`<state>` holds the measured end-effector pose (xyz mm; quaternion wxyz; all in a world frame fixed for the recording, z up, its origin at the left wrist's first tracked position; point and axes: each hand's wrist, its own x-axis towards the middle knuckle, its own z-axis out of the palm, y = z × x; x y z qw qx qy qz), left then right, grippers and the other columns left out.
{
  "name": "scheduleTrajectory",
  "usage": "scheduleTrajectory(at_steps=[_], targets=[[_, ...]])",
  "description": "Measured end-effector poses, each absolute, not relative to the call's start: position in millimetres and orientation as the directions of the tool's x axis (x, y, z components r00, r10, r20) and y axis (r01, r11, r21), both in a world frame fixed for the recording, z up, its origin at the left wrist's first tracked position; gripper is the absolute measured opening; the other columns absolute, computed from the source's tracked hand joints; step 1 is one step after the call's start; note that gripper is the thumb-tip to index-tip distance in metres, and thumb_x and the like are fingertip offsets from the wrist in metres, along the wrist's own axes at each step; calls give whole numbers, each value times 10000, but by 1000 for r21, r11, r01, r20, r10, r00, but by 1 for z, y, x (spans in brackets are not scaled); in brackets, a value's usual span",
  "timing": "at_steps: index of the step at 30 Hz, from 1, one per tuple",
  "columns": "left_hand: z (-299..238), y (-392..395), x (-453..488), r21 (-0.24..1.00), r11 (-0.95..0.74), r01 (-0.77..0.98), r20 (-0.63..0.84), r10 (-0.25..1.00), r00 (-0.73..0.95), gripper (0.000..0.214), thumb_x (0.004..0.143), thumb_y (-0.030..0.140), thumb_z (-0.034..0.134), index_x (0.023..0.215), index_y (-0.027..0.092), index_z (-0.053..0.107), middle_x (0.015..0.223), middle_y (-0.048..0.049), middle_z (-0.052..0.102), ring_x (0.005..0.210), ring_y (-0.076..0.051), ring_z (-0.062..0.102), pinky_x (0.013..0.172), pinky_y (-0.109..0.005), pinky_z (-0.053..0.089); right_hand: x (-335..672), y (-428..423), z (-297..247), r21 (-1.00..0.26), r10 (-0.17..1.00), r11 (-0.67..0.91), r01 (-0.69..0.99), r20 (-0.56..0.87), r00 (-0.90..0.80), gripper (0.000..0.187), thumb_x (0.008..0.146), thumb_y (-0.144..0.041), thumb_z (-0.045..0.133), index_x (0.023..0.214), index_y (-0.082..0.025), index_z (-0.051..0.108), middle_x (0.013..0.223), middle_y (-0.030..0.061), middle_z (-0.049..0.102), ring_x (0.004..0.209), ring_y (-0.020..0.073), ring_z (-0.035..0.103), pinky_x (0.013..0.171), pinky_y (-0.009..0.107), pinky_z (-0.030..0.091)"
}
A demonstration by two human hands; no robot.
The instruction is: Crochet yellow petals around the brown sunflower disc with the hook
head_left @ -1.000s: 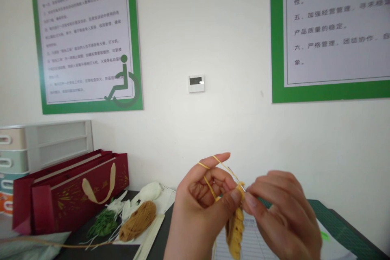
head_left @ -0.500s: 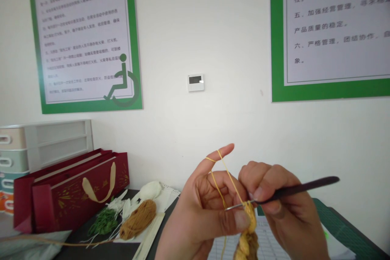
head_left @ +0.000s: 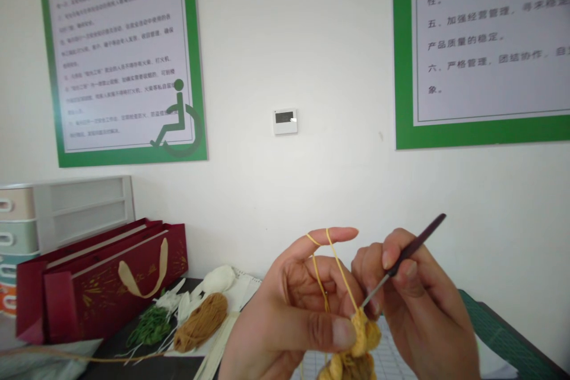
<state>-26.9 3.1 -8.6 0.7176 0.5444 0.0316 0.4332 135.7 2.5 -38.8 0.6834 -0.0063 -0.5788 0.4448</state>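
My left hand (head_left: 303, 303) pinches a yellow crochet piece (head_left: 360, 332) between thumb and fingers. Yellow yarn (head_left: 341, 264) loops around its raised index finger and runs down to the stitches. In my right hand (head_left: 418, 291) is a crochet hook (head_left: 414, 247) with a dark handle, gripped between thumb and fingers. The hook's metal shaft slants down to the top of the crochet piece, its tip hidden at the stitches. Lower down, the piece turns darker, brownish yellow.
At left, on a dark tabletop (head_left: 146, 368), lie a brown yarn skein (head_left: 201, 322), green yarn (head_left: 149, 326) and white yarn (head_left: 219, 279). Behind them stand a red gift bag (head_left: 111, 285) and a drawer unit (head_left: 84, 208). A green mat (head_left: 512, 332) shows at right.
The hook has swung from nearly level to steeply slanted, handle end up. Its tip, earlier visible past the stitches, is now at the top of the piece. My left index finger has lowered slightly.
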Motion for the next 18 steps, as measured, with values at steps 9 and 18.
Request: scheduleTrajectory(at_steps=[9,18], targets=[[2,-12,-25,855,-242,-459,440,807,394,380,749,82,872,1098,199,778,774,-13,669,766,-132,623,717,-228,502,123,7,-35,-603,733,568,-559,680,12,243,1056,-383,481,916,-262,639,766,-14,598,679,124,559,670,279,482],[0,-9,-21,849,-304,-432,456,835,309,441,755,165,894,1164,232,744,798,16,631,730,-101,550,661,-216,440,128,13,-40,-491,530,821,-289,845,68,150,1062,-347,488,1019,-300,625,899,-1,692,879,150,666,786,269,530]])
